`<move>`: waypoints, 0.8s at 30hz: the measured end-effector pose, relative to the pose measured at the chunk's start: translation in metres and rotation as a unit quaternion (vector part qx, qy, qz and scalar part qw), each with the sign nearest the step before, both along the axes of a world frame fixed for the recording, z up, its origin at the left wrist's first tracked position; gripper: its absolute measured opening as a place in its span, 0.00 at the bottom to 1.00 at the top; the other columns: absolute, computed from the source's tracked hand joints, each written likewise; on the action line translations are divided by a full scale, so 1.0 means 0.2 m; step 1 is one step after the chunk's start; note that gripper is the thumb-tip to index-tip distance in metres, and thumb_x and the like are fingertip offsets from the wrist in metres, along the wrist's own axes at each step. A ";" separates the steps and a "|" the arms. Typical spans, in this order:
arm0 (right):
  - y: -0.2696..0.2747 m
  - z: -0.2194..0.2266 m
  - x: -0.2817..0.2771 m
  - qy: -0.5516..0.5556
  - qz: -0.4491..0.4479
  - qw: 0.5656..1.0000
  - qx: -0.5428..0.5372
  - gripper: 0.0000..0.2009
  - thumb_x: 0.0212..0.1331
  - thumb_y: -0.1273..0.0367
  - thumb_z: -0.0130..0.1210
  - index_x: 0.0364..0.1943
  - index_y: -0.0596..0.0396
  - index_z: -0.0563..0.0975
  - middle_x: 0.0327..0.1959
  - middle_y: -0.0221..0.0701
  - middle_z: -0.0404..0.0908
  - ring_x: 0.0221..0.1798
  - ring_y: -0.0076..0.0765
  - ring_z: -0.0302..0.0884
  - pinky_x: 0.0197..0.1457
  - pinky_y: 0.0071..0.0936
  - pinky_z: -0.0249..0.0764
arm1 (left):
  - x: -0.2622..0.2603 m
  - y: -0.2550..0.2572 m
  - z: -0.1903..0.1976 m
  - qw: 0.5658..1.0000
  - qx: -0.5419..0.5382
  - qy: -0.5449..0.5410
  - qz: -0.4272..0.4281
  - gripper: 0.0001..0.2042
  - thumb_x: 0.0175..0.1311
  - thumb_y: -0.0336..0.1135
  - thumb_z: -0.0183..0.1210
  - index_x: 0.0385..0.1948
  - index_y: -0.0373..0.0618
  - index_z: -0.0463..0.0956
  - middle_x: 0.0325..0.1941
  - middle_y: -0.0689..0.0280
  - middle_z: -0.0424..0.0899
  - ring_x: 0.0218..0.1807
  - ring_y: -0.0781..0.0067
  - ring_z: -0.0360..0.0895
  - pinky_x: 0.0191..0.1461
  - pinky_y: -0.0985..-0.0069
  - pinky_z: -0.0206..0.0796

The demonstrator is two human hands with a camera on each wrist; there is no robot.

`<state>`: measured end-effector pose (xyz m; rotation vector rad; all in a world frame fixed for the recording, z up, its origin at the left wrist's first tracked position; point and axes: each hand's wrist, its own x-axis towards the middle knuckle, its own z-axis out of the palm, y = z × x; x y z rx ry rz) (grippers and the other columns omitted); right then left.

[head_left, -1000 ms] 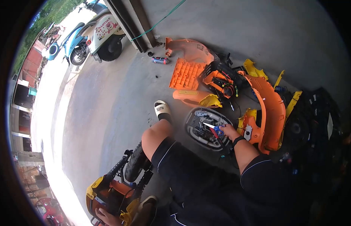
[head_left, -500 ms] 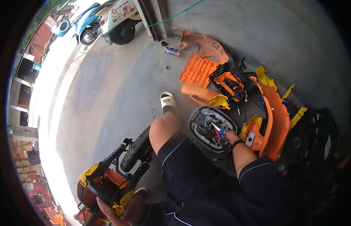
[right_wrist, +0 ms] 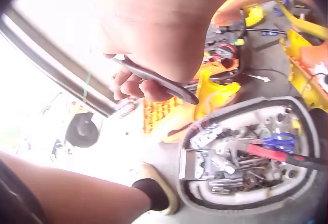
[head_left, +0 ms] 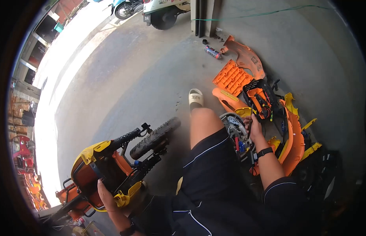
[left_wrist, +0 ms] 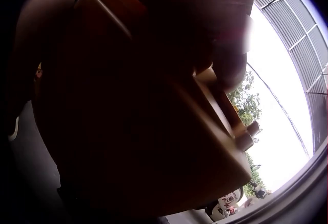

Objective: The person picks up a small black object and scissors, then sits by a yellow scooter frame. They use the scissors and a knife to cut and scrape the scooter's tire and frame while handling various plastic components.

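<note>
A slim dark-handled tool (right_wrist: 159,80) is gripped in my right hand (head_left: 253,128), its working end mostly hidden by the fingers. Beside this hand, an oval tub (right_wrist: 246,106) holds metal tools and small hardware. Blue-handled scissors (right_wrist: 281,142) lie in it, with a red-and-black handle (right_wrist: 269,153) across the hardware. On the left, my left hand (head_left: 106,196) rests at the edge of a partly stripped scooter's orange and yellow body (head_left: 86,157). The left wrist view is dark, with a finger (left_wrist: 230,65) lying over the edge of a panel (left_wrist: 215,126).
Orange body panels (head_left: 234,76), a black crate-like part (head_left: 265,94) and a long curved orange panel (head_left: 295,137) lie on the floor to the right. A spray can (head_left: 213,52) lies further off. The scooter's wheel (head_left: 155,137) points toward my sandalled foot (head_left: 196,96).
My right hand has let go of the scissors, which now lie in the tub, and has picked up the dark-handled tool. The head view has turned left; the left hand stays at the scooter body.
</note>
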<state>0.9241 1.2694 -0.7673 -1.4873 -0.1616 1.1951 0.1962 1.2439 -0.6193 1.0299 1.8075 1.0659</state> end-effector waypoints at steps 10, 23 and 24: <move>0.74 1.10 -0.82 -0.356 0.326 0.863 0.148 0.15 0.74 0.58 0.52 0.36 0.56 0.76 0.26 0.22 0.74 0.27 0.16 0.66 0.31 0.18 0.63 | 0.36 0.02 0.25 0.994 0.038 0.092 0.037 0.18 0.80 0.40 0.42 0.47 0.35 0.77 0.42 0.61 0.81 0.45 0.73 0.76 0.54 0.75 0.68; 0.96 0.87 -1.84 -0.402 0.663 0.620 0.123 0.18 0.70 0.58 0.54 0.41 0.62 0.77 0.30 0.43 0.81 0.34 0.43 0.77 0.41 0.37 0.73 | 0.42 0.02 0.35 0.996 -0.006 0.053 0.071 0.15 0.78 0.37 0.44 0.47 0.34 0.76 0.38 0.56 0.83 0.40 0.67 0.78 0.47 0.73 0.69; 0.98 0.81 -1.86 -0.394 0.681 0.604 0.126 0.17 0.70 0.58 0.54 0.42 0.62 0.78 0.34 0.45 0.82 0.37 0.45 0.78 0.43 0.37 0.73 | 0.42 0.02 0.36 0.996 -0.014 0.053 0.075 0.15 0.78 0.36 0.44 0.47 0.34 0.76 0.37 0.56 0.82 0.40 0.67 0.78 0.47 0.73 0.69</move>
